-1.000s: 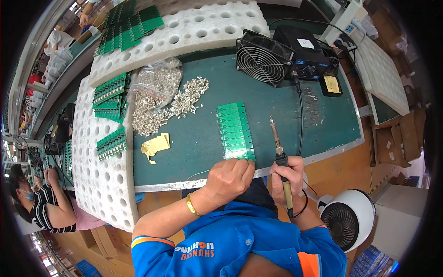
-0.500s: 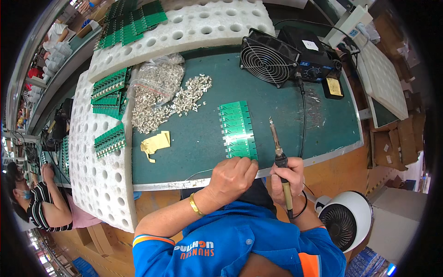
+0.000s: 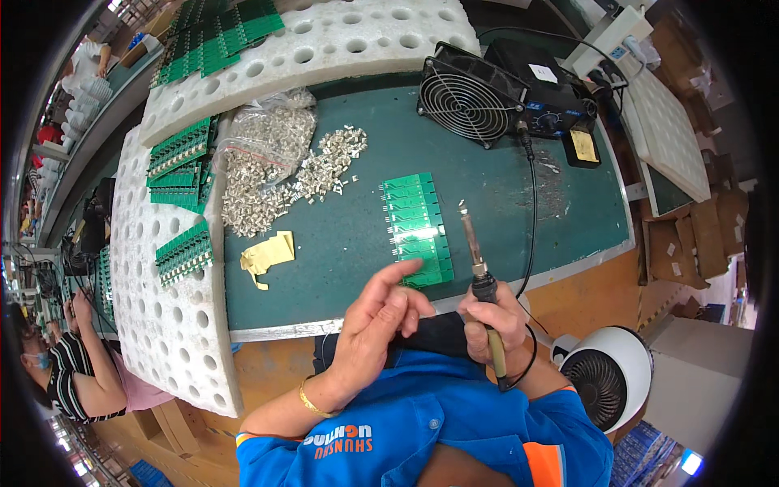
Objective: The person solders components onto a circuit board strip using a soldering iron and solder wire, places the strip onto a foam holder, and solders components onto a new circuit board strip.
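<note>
My right hand (image 3: 495, 325) is closed round the handle of a soldering iron (image 3: 479, 280), its metal tip pointing up and away over the green mat. A small silvery bit sits at that tip, too small to make out. To the left, my left hand (image 3: 377, 321) is at the near edge of the table, index finger stretched out and the others loosely curled. I see nothing held in it. Its index fingertip is by the near end of a green circuit board panel (image 3: 418, 231), which lies flat with small metal parts along its left side.
Left of the panel are a heap of small metal parts (image 3: 329, 162), a plastic bag of them (image 3: 272, 134) and crumpled yellow paper (image 3: 268, 256). White foam blocks (image 3: 166, 325) carry more boards (image 3: 185, 252). Behind stand a black fan (image 3: 466, 101), a soldering station (image 3: 552, 114) and a sponge holder (image 3: 583, 148).
My left hand has gone from a closed fist at the panel's near end to loosened fingers, shifting left. The soldering iron has moved slightly left. The view has shifted a little.
</note>
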